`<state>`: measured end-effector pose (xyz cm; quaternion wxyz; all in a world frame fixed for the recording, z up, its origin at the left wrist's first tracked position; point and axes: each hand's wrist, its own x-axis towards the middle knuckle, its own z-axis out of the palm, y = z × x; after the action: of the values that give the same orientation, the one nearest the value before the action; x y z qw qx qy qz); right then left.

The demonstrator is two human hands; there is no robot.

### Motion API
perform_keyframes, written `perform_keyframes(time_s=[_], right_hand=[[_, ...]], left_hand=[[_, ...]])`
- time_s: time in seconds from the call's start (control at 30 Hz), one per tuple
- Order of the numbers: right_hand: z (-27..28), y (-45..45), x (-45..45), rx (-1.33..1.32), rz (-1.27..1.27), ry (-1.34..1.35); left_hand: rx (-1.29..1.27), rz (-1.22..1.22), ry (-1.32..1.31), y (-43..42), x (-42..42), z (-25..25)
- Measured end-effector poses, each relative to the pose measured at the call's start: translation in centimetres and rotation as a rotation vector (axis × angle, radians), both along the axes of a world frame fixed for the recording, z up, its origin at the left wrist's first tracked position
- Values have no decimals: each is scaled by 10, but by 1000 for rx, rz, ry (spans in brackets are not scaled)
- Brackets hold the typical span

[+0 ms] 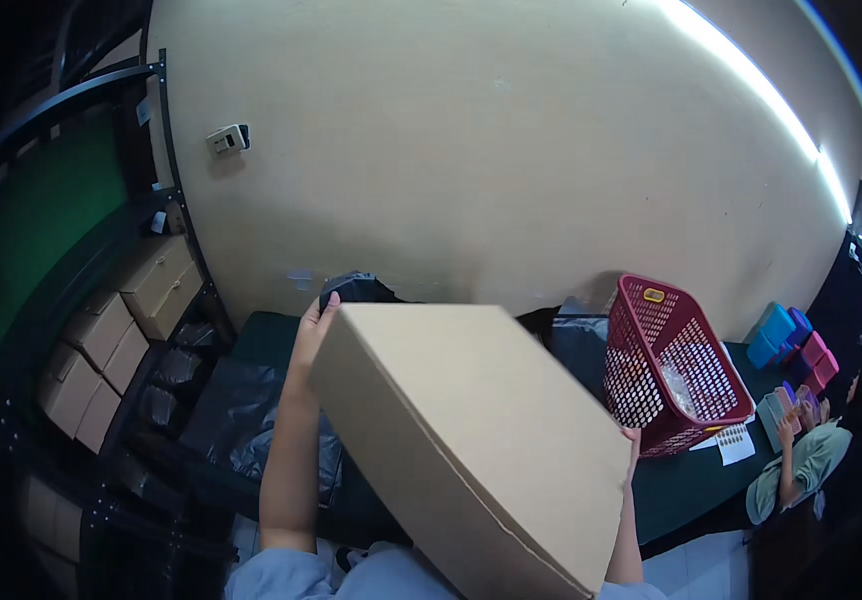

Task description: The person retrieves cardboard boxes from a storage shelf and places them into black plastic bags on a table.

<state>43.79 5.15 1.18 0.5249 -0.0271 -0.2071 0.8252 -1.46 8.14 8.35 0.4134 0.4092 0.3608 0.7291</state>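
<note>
Bare wall [451, 170] fills the background beyond our grip, with a dark green table [676, 495] below it. From the head camera, we have the box [481, 410] raised in front of us, tilted, between our left hand [318, 318] and right hand [632, 437]. Both seem clamped on it, the left at a far corner, the right along the opposite side, though most fingers are hidden; we cannot tell whether the left also touches the black bundle [356, 287] just behind it. We judge the step in hand to be handling the box in the air; a next move calls for even pressure from both sides. It looks plain, tan and closed, with a slightly uneven seam along its left side. Black bags [236, 395] lie left of our left hand; a red basket [631, 345] stands just beyond our right.
</note>
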Motion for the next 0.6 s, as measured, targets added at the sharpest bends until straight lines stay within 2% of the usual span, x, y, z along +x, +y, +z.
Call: perform_keyframes(time_s=[0.03,0.07,0.13,0.2,0.27,0.37,0.43,0.6], right_hand=[[-2,1,1,-103,-77,-161],[-4,1,1,-108,-75,-156],[-2,-2,-3,-85,-153,-423],[1,-3,1,-106,-157,-470],[15,-9,8,-112,-287,-595],[23,-12,31,-134,-444,-672],[30,-15,38,-111,-526,-728],[48,-20,31,-125,-545,-719]], left_hand=[[-92,135,138,-7,5,5],[-71,89,83,-6,7,4],[12,122,26,-3,11,-1],[35,113,-62,-12,13,-1],[63,144,-65,-13,6,-7],[50,124,15,-22,11,-9],[56,213,186,-24,21,-13],[9,174,127,-37,31,5]])
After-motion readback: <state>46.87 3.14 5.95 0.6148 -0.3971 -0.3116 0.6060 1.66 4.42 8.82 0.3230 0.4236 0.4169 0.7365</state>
